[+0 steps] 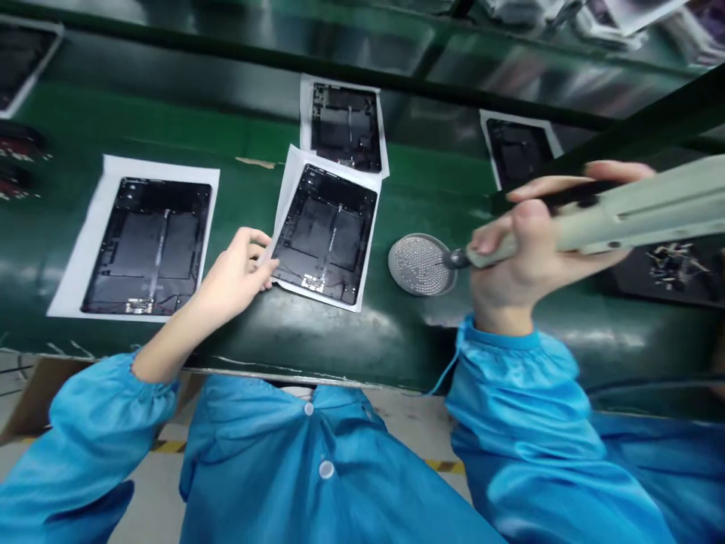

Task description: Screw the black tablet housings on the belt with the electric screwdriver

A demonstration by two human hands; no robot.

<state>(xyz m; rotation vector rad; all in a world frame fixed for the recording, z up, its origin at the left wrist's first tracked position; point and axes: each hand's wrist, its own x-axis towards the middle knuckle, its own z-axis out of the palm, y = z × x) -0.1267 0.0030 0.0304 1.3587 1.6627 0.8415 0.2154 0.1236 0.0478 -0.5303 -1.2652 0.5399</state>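
We lose the pale tool (634,208) past the right edge, its tip blurred over the round dish (420,264). Far right, the panel (516,151) hides behind the right hand (529,253); the far-left panel (23,60) is cut off.

Four opened tablets lie on paper sheets along a conveyor belt (254,332). The middle tablet (325,234) lies nearest, the left hand (238,272) touching its near left corner. Another tablet (148,245) lies to its left, one (345,125) just behind, one (518,151) far right. A round screw dish (420,264) lies right of the middle tablet, under the tip of the electric screwdriver (612,215) in the right hand (526,249).
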